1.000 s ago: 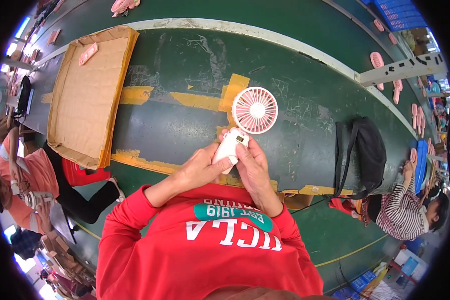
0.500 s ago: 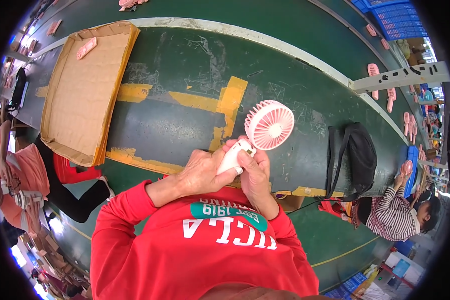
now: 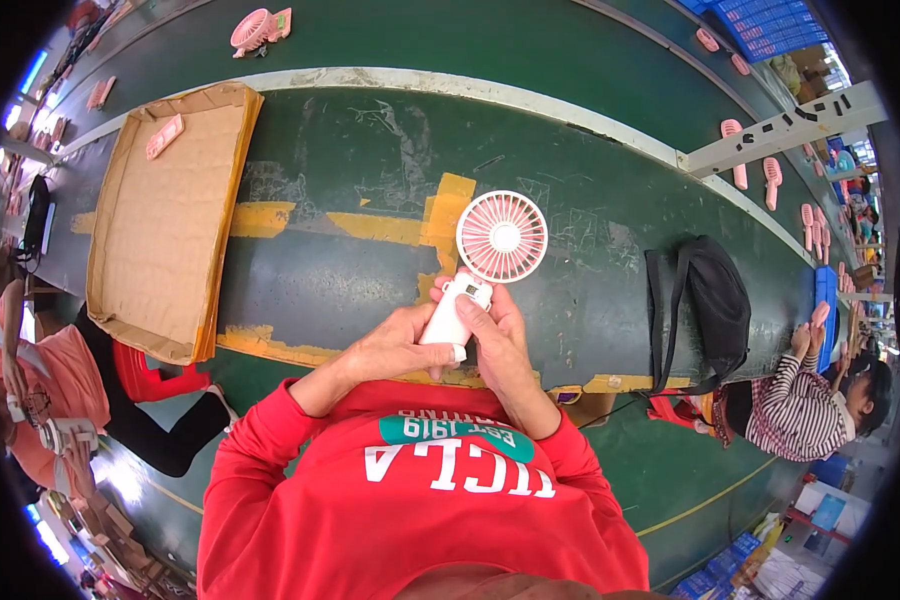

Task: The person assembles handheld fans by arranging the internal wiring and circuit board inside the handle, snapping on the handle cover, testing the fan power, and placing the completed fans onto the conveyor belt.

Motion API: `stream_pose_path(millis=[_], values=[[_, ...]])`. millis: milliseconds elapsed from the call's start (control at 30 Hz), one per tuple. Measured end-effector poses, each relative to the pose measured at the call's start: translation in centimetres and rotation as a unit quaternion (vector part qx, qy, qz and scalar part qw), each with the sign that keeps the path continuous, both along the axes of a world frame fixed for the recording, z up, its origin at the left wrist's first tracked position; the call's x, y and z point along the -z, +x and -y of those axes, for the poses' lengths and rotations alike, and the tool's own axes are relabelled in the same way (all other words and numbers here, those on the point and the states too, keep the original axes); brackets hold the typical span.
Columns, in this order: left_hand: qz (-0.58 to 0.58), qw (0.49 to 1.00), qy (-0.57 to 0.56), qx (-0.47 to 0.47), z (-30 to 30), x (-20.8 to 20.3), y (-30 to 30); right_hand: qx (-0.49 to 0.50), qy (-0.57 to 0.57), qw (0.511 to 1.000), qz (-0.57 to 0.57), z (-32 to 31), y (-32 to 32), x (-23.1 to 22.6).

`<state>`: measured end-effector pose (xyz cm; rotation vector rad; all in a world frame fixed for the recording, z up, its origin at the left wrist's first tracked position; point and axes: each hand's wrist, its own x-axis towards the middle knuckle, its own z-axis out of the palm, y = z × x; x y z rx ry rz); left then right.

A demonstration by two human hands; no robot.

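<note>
I hold a small hand-held fan (image 3: 490, 250) with a round pink grille head and a white handle, upright over the green table (image 3: 350, 200). My left hand (image 3: 395, 345) wraps the lower handle from the left. My right hand (image 3: 495, 335) grips the handle from the right, thumb near its top. Both red sleeves come up from the lower edge.
A flattened cardboard box (image 3: 165, 215) with a pink part on it lies at the left. A black bag (image 3: 705, 300) rests on the table's right. More pink fans (image 3: 260, 25) lie far off on the belt. A person in a striped top (image 3: 790, 410) sits at the right; another person (image 3: 40, 370) at the left.
The fan has swung from tilted to nearly upright and both hands shifted slightly left with it; my grip on the handle stays the same.
</note>
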<state>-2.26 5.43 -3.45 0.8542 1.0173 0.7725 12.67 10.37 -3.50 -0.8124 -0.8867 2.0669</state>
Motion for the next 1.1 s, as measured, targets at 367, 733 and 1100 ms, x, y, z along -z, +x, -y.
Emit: stream_pose_path(millis=[367,733,1100], values=[[0.130,0.987,-0.024,-0.090,-4.9,-0.9,-3.6,0.027,0.096,0.992,0.076,-3.2,-0.5,1.2],[-0.670,0.597,0.322,-0.302,-27.5,-0.5,-12.1,0.027,0.208,0.944,0.255,-5.6,-0.8,4.0],[-0.709,0.546,0.080,-0.439,-33.7,-2.3,-28.9,0.020,0.184,0.945,0.272,-5.7,-0.6,3.5]])
